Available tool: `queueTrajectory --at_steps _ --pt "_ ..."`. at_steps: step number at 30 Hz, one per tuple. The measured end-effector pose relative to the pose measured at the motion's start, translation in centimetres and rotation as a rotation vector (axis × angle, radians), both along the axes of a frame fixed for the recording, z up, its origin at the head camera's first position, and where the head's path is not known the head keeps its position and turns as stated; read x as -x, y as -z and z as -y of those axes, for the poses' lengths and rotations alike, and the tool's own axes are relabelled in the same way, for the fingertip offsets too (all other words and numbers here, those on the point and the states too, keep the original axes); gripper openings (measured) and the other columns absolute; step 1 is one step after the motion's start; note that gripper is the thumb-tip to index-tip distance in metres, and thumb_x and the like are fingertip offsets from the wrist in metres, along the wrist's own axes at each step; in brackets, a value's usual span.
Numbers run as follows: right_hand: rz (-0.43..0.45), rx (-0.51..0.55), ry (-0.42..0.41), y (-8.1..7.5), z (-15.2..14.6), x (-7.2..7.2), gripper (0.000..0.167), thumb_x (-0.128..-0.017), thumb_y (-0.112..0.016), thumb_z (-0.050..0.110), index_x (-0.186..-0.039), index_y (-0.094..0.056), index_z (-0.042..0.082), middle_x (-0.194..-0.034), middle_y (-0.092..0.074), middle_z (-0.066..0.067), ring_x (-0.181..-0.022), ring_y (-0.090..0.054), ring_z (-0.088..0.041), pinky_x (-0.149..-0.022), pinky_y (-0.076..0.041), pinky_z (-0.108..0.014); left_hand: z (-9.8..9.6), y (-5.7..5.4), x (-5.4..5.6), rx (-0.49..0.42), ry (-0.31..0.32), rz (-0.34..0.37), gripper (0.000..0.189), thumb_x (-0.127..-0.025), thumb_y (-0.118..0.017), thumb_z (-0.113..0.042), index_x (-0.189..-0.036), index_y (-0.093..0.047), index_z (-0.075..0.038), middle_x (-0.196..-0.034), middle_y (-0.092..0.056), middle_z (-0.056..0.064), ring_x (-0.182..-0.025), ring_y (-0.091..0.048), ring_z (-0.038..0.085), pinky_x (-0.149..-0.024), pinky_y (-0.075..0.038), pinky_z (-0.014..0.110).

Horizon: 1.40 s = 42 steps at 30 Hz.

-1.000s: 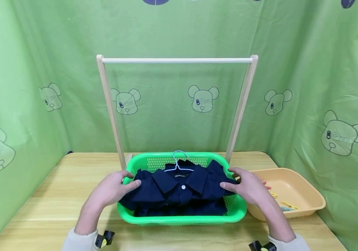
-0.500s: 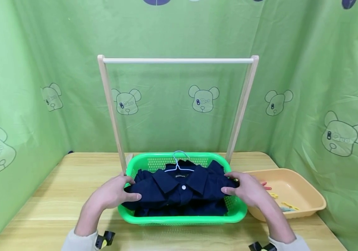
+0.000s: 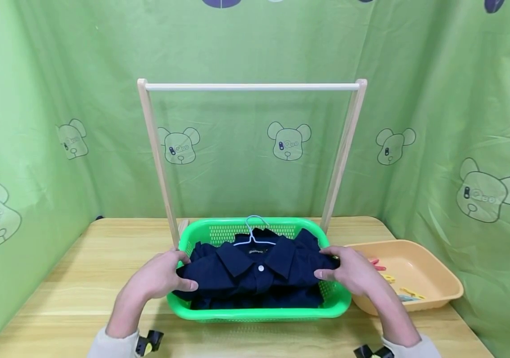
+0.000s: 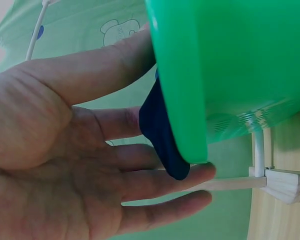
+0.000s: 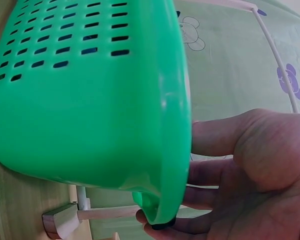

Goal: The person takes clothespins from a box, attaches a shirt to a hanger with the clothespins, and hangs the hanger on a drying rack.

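Observation:
A navy button-up shirt [image 3: 255, 278] lies in a green plastic basket [image 3: 264, 313], its collar and white button facing up. From the collar rises the hook of a white clothes hanger [image 3: 252, 233]. At the shirt's left shoulder, my left hand [image 3: 158, 278] has thumb and fingers spread apart on the cloth. The left wrist view shows a flap of navy cloth [image 4: 162, 132] over the basket rim, against these nearly straight fingers. My right hand [image 3: 355, 268] rests at the opposite shoulder, thumb on the cloth; in the right wrist view its extended fingers are partly hidden by the rim.
Behind the basket stands a wooden rack with a white crossbar [image 3: 252, 87]. To the right, an orange tub [image 3: 429, 263] contains several coloured pegs [image 3: 411, 293]. A green curtain [image 3: 255, 189] surrounds the wooden table [image 3: 71, 298] on three sides.
Both hands' fingers have shifted slightly towards the front, down over the shirt's shoulders. The left edge of the shirt has moved a little; collar and hanger stay in place.

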State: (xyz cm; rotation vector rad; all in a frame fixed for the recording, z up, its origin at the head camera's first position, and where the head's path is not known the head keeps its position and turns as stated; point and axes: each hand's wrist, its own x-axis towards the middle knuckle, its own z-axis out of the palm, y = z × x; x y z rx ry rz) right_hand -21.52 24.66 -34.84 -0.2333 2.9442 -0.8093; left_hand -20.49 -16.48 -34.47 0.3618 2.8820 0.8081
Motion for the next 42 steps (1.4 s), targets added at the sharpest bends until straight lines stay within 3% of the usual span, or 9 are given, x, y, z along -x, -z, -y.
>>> queueTrajectory --at_steps 5,18,24,33,42 --pt "0.013 0.009 -0.006 0.0 -0.1 0.02 0.069 -0.084 -0.08 0.036 -0.139 -0.058 0.001 -0.143 -0.054 -0.031 -0.133 -0.048 -0.053 -0.105 -0.041 -0.068 -0.14 -0.14 -0.06 -0.001 -0.005 0.008 0.053 -0.076 -0.088 -0.028 -0.119 -0.067 -0.004 -0.114 -0.072 0.01 -0.108 -0.066 0.028 -0.093 -0.054 0.05" --pt "0.004 -0.004 -0.039 0.03 -0.15 -0.08 0.072 -0.081 -0.084 0.03 -0.14 -0.057 0.0 -0.141 -0.055 -0.03 -0.133 -0.048 -0.053 -0.107 -0.04 -0.068 -0.08 -0.04 0.12 -0.013 0.015 0.017 0.052 -0.076 -0.088 -0.025 -0.119 -0.068 -0.005 -0.119 -0.071 0.009 -0.112 -0.065 0.029 -0.097 -0.052 0.05" --pt "-0.007 -0.001 -0.057 0.23 -0.05 -0.06 0.069 -0.082 -0.083 0.026 -0.139 -0.056 -0.003 -0.14 -0.056 -0.03 -0.133 -0.048 -0.053 -0.108 -0.039 -0.066 -0.06 0.13 0.26 0.024 0.006 0.0 0.054 -0.075 -0.089 -0.029 -0.12 -0.069 -0.007 -0.121 -0.071 0.011 -0.115 -0.064 0.035 -0.097 -0.048 0.056" --pt "-0.01 0.011 -0.04 0.4 0.12 -0.08 0.066 -0.082 -0.083 0.023 -0.137 -0.056 -0.003 -0.139 -0.056 -0.03 -0.132 -0.049 -0.052 -0.108 -0.039 -0.067 -0.26 0.31 0.44 0.06 -0.024 -0.015 0.052 -0.073 -0.09 -0.03 -0.117 -0.071 -0.007 -0.119 -0.072 0.009 -0.11 -0.065 0.033 -0.087 -0.039 0.052" --pt "0.006 0.044 -0.006 0.48 0.17 -0.06 0.067 -0.081 -0.084 0.025 -0.134 -0.051 -0.002 -0.135 -0.058 -0.028 -0.122 -0.055 -0.044 -0.103 -0.044 -0.064 -0.48 0.06 0.28 0.05 -0.07 -0.018 0.054 -0.068 -0.093 -0.028 -0.111 -0.068 -0.006 -0.101 -0.072 0.002 -0.093 -0.059 0.026 -0.081 -0.033 0.042"
